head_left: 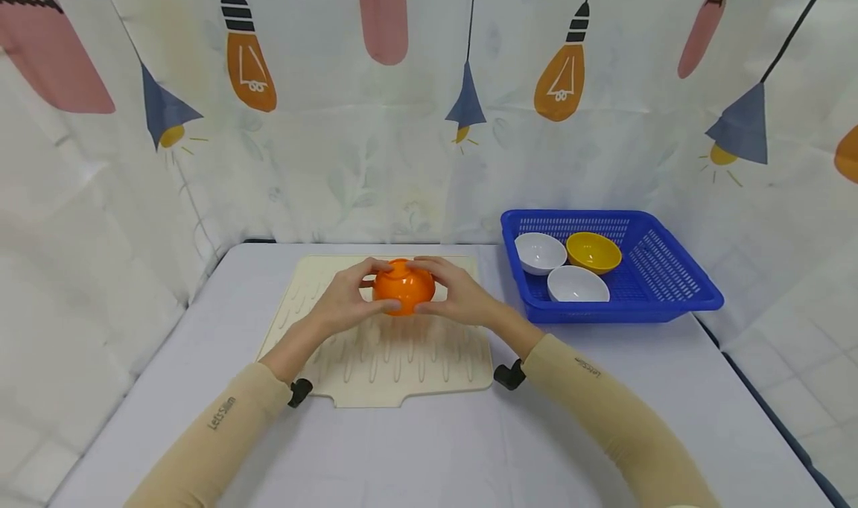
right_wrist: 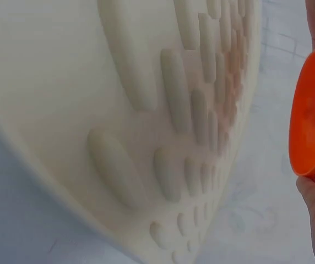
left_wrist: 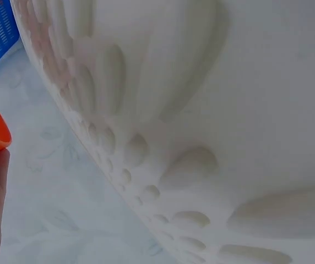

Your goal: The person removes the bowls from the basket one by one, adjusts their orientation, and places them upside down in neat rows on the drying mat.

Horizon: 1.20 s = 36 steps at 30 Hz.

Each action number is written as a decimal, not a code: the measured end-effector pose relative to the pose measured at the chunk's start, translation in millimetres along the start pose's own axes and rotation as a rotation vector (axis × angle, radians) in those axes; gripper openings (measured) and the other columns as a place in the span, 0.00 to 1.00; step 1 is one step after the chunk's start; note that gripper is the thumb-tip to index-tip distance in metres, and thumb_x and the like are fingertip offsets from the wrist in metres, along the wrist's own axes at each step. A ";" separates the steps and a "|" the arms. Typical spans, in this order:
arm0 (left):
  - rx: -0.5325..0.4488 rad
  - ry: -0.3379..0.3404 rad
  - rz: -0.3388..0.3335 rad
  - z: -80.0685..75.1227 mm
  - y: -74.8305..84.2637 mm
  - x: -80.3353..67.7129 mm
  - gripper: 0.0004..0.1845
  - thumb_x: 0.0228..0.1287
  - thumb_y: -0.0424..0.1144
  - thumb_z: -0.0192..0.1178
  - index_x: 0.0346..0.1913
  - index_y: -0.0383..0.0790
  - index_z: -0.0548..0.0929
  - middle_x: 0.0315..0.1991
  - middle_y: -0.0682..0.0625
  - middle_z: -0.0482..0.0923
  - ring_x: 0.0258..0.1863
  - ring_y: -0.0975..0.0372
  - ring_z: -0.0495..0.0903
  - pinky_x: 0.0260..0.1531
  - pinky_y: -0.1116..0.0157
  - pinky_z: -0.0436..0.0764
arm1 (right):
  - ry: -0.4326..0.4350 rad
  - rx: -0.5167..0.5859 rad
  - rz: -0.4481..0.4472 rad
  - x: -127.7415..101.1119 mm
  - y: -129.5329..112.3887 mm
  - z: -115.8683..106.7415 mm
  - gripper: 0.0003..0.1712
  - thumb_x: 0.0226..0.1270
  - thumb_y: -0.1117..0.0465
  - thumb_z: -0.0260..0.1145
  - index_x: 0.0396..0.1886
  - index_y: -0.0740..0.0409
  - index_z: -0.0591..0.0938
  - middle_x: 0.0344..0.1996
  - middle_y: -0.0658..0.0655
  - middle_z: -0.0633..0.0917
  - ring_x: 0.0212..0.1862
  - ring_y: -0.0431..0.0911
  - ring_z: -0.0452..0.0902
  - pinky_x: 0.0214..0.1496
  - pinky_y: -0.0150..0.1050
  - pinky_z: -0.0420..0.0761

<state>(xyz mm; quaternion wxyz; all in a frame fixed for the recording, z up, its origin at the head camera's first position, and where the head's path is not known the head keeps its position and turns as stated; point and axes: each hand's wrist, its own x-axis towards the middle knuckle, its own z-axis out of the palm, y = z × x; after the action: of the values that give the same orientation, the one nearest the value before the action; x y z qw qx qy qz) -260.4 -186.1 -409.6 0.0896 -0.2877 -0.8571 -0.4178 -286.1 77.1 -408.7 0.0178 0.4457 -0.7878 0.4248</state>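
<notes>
Two hands, left [head_left: 348, 303] and right [head_left: 459, 297], cupping orange bowl [head_left: 403, 286] upside down over drying mat [head_left: 395, 359], fingers curled round its sides; rim hidden.

Lighting: bright, even, diffuse; shadows faint. Head view: sharp centre, wide-angle bowing at edges. Wrist views: close, soft-focused, slightly washed out.
</notes>
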 end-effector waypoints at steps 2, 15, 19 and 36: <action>0.001 -0.005 -0.005 -2.7 -4.9 0.1 0.29 0.57 0.43 0.79 0.59 0.42 0.78 0.59 0.50 0.80 0.57 0.53 0.80 0.58 0.51 0.81 | -0.007 -0.004 0.014 4.6 2.0 3.5 0.39 0.64 0.62 0.77 0.73 0.59 0.72 0.71 0.61 0.70 0.71 0.54 0.68 0.70 0.46 0.71; -0.022 -0.066 -0.103 -21.4 -38.7 -1.2 0.26 0.53 0.45 0.81 0.51 0.46 0.80 0.54 0.51 0.81 0.57 0.52 0.79 0.55 0.50 0.82 | -0.036 -0.050 0.075 29.8 16.0 31.5 0.40 0.64 0.63 0.77 0.74 0.58 0.72 0.72 0.59 0.71 0.73 0.53 0.65 0.74 0.47 0.67; -0.019 -0.092 -0.120 -30.5 -46.4 -0.6 0.27 0.53 0.47 0.81 0.51 0.45 0.79 0.56 0.49 0.79 0.59 0.51 0.77 0.56 0.48 0.81 | -0.028 -0.021 0.101 40.3 17.9 39.3 0.39 0.63 0.66 0.77 0.73 0.57 0.72 0.72 0.59 0.70 0.72 0.52 0.67 0.72 0.43 0.69; 0.030 -0.181 -0.245 -60.3 -79.8 3.2 0.28 0.55 0.47 0.80 0.51 0.40 0.76 0.62 0.42 0.75 0.67 0.43 0.71 0.63 0.46 0.76 | 0.011 0.001 0.269 80.8 24.4 80.9 0.39 0.63 0.66 0.77 0.73 0.52 0.72 0.71 0.52 0.72 0.70 0.46 0.68 0.73 0.37 0.66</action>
<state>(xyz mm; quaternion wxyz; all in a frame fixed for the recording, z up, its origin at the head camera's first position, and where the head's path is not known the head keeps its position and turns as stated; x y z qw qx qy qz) -313.6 -269.8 -423.1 -0.0354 -0.2160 -0.8966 -0.3850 -323.8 -27.9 -443.4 -0.0355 0.3337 -0.8401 0.4262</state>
